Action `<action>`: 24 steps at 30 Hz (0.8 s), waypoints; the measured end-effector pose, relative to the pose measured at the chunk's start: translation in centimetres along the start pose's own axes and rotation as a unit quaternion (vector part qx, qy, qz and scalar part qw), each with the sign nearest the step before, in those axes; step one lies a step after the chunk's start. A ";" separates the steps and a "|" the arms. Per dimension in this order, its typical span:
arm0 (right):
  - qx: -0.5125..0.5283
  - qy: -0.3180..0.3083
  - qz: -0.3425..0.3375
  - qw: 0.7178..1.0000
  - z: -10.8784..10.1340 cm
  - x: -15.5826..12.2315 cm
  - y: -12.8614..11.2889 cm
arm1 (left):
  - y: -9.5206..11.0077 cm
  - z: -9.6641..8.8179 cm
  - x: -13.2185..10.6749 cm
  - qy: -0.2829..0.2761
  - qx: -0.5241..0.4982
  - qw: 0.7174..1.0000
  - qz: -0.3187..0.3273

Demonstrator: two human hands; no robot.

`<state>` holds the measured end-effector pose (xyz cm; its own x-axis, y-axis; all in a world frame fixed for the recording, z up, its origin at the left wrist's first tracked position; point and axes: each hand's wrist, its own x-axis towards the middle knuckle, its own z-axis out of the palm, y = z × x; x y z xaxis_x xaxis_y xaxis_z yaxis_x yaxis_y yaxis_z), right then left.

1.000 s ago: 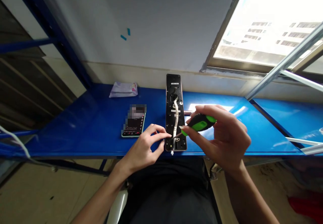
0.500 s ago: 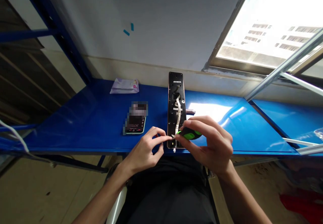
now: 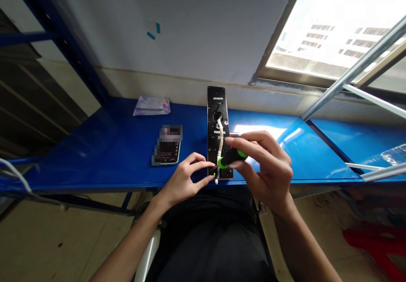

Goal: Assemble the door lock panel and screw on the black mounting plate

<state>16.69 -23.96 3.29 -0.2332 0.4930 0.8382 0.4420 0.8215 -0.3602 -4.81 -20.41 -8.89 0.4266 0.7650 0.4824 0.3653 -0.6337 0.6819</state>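
Note:
A long black panel (image 3: 211,146) with screw holes, like the back of a smart door lock, lies lengthwise across the table's front edge. A white wrapped cable (image 3: 221,136) runs down it, its connector hanging past the near end. My right hand (image 3: 269,170) grips a black and green screwdriver (image 3: 233,157), tilted, its tip pointing down and left toward the panel's near end. My left hand (image 3: 184,178) is beside that end, index finger and thumb apart around the screwdriver's tip. Whether a small screw sits at the tip is too small to tell.
A phone (image 3: 169,151) lies left of the panel on the blue table (image 3: 95,146). Behind it is a purple-white soft packet (image 3: 152,105). A thin metallic object (image 3: 234,134) shows right of the panel. Metal bars (image 3: 355,76) and a window stand at the right.
My right hand has tilted the screwdriver more steeply, handle raised. My left thumb and index finger have moved apart near its tip. The whole view has shifted slightly.

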 end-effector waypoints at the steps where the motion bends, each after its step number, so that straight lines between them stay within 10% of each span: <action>1: 0.022 -0.023 0.011 0.999 0.0 0.0 0.0 | -0.1 0.0 0.0 -0.001 -0.003 1.000 0.001; 8: 0.016 0.030 0.007 0.999 0.3 0.4 -0.1 | -0.1 -0.1 0.2 -0.003 -0.019 1.000 -0.009; 14: 0.097 -0.082 0.010 0.992 0.3 0.7 -0.4 | -0.1 -0.2 0.3 -0.011 -0.027 0.999 -0.020; 19: 0.010 0.020 0.035 0.999 0.3 0.6 -0.1 | -0.2 -0.2 0.3 -0.022 -0.038 0.998 -0.036; 24: 0.092 -0.067 0.043 0.993 0.0 0.2 0.2 | -0.2 -0.2 0.3 -0.026 -0.039 0.998 -0.040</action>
<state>16.73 -23.65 3.39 -0.3191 0.5878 0.7434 0.3028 0.8066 -0.5077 -4.89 -20.01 -8.74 0.4409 0.8049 0.3971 0.3349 -0.5580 0.7592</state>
